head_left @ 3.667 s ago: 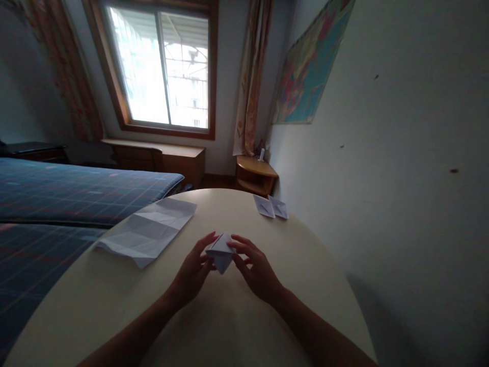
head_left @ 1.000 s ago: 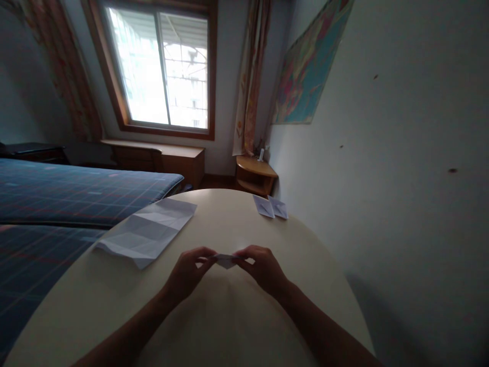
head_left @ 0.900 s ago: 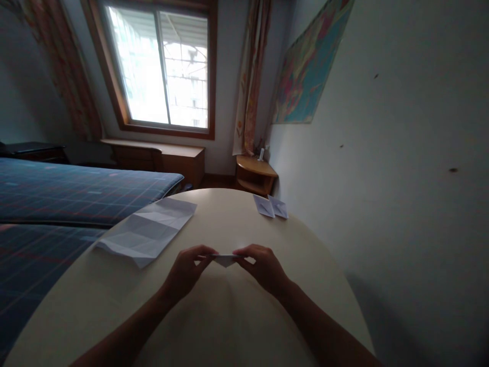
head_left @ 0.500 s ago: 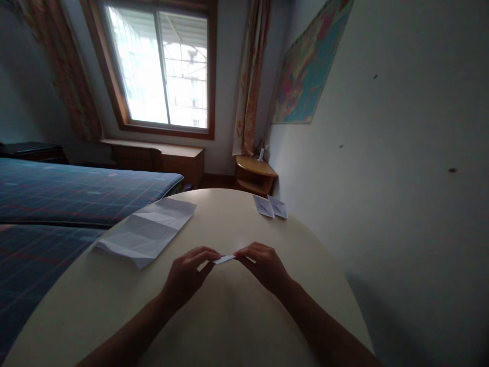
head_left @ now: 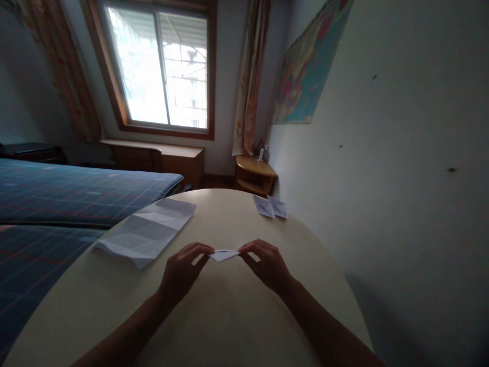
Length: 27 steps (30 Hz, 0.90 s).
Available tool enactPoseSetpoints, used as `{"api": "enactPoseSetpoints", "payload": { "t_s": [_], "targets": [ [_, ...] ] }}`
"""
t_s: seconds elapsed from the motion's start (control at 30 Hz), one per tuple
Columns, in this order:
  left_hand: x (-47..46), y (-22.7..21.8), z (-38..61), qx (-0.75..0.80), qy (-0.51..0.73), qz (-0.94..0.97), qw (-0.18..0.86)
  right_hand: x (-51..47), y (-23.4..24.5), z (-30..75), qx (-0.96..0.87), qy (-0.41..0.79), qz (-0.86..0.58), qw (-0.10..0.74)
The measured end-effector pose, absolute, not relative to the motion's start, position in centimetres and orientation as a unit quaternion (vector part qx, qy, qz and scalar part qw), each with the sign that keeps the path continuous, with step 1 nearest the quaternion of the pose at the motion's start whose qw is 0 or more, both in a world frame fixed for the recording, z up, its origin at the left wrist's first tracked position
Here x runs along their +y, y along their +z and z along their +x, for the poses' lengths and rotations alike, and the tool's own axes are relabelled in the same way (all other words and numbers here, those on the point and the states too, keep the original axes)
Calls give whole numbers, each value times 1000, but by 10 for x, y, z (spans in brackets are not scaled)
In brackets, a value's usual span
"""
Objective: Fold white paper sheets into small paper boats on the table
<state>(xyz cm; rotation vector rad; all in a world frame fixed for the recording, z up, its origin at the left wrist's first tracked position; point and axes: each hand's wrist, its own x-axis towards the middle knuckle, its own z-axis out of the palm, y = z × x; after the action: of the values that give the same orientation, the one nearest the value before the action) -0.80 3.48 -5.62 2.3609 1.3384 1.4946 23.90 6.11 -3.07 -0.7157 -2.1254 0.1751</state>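
A small folded piece of white paper is held just above the table, its two ends pinched between my hands. My left hand grips its left end with thumb and fingers closed. At the right end, my right hand pinches the paper the same way. The paper shows a pointed lower edge toward me and a thin dark gap along its top. My fingertips cover both of its ends.
On the round cream table, a large creased sheet of paper lies at the left. Two folded paper pieces sit near the far right edge. A plaid mattress borders the table at left, a white wall at right.
My hands have moved slightly apart, and more of the folded paper shows between them. The sheet at left and the two folded pieces have stayed put.
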Motion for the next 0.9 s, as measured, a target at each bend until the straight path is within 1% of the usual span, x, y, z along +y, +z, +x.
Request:
{"api": "enactPoseSetpoints", "payload": {
  "t_s": [0.17, 0.3, 0.4, 0.63, 0.7, 0.83, 0.9],
  "targets": [
    [36, -56, -8, 467, 468, 749, 33, 61, -32, 237, -858, 47, -287, 423],
    [34, -55, -5, 468, 459, 755, 29, 61, -31, 237, -875, 37, -255, 411],
    [34, -56, -3, 470, 460, 752, 36, 63, -31, 237, -870, 40, -263, 415],
    [36, -59, -4, 518, 461, 711, 112, 66, -37, 238, -849, 69, -328, 407],
    [34, -57, -4, 516, 450, 721, 107, 65, -37, 237, -852, 72, -329, 401],
    [31, -54, 0, 496, 427, 753, 65, 63, -36, 234, -870, 57, -298, 388],
    [30, -54, 2, 488, 427, 759, 64, 61, -35, 231, -875, 45, -285, 388]
  ]
}}
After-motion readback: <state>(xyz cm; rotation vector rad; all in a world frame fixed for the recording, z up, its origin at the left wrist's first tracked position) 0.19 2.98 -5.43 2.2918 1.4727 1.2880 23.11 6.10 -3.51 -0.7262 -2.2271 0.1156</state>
